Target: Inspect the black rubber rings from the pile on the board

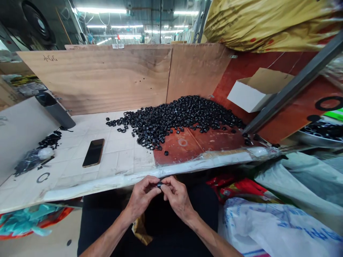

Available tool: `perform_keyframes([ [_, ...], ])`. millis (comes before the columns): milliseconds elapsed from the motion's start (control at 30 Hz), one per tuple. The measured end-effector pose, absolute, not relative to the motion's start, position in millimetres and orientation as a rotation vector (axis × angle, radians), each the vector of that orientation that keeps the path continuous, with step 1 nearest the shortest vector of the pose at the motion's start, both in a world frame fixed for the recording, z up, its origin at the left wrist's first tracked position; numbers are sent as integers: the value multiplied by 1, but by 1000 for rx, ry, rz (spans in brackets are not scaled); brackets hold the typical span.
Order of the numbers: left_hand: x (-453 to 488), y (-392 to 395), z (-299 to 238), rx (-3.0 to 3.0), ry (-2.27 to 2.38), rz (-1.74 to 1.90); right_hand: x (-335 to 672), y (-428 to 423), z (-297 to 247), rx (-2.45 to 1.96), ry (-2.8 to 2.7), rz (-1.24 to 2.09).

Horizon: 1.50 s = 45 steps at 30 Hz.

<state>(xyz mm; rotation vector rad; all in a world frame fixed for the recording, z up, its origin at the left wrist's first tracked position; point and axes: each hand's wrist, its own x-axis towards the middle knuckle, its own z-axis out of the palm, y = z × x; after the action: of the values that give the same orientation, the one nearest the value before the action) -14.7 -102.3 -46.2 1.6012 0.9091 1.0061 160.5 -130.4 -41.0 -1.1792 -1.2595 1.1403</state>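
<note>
My left hand (pixel 142 196) and my right hand (pixel 177 196) meet over my lap, just below the table's front edge (pixel 107 184). Both pinch one small black ring-shaped part (pixel 159 184) between their fingertips. A large heap of the same black parts (pixel 177 114) lies on the table ahead, spread across the white and the red surface. A single stray part (pixel 166 153) rests nearer the edge.
A black phone (pixel 93 152) lies flat on the white surface at left. A smaller pile of black parts (pixel 49 140), a plastic bag (pixel 32 159) and a thin ring (pixel 43 177) lie far left. Plywood walls (pixel 107 78) stand behind. A white box (pixel 254 92) sits right; sacks (pixel 281 228) below.
</note>
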Motion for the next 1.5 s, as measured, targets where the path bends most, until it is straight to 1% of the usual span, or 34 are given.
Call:
perform_keyframes([
  [100,-19,-108,-63,2000,893,1122,153,-136,-49,-1163,-919,1466],
  [167,-25,-113,-69,2172,831,1142,149,-142,-55,-1141,-767,1608],
  [233,-33,-115,-63,2269,771,1045,150,-146,-57,-1196,-793,1685],
  [267,-37,-114,-56,2300,748,938,153,-146,-56,-1254,-888,1655],
  [300,-40,-109,-46,2313,743,815,157,-144,-53,-1315,-1034,1547],
  [367,-43,-90,-24,2288,828,605,169,-128,-44,-1390,-1375,1098],
  [433,-37,-59,-7,2203,1107,644,181,-99,-33,-1374,-1603,570],
  [467,-32,-40,-3,2167,1269,738,186,-80,-29,-1386,-1663,408],
  [500,-26,-21,-1,2151,1390,813,189,-61,-26,-1426,-1715,311],
  [567,-12,14,-4,2213,1515,817,192,-25,-25,-1568,-1792,225],
  [667,0,46,-14,2325,1590,684,192,6,-32,-1681,-1901,221],
  [767,0,50,-20,2394,1573,637,190,10,-40,-1574,-1936,234],
  [833,-4,45,-22,2427,1520,658,189,8,-42,-1461,-1874,303],
  [1000,-11,33,-25,2378,1413,831,179,12,-37,-1215,-1660,670],
  [1133,-9,34,-27,2255,1185,1055,170,13,-34,-1128,-1570,766],
  [1233,-8,36,-25,2146,1065,1123,168,10,-35,-1170,-1432,841],
  [1333,-9,34,-21,1931,1070,1088,170,8,-35,-1195,-1405,818],
  [1500,-7,32,-20,1670,978,1084,174,7,-32,-1045,-1499,712],
])
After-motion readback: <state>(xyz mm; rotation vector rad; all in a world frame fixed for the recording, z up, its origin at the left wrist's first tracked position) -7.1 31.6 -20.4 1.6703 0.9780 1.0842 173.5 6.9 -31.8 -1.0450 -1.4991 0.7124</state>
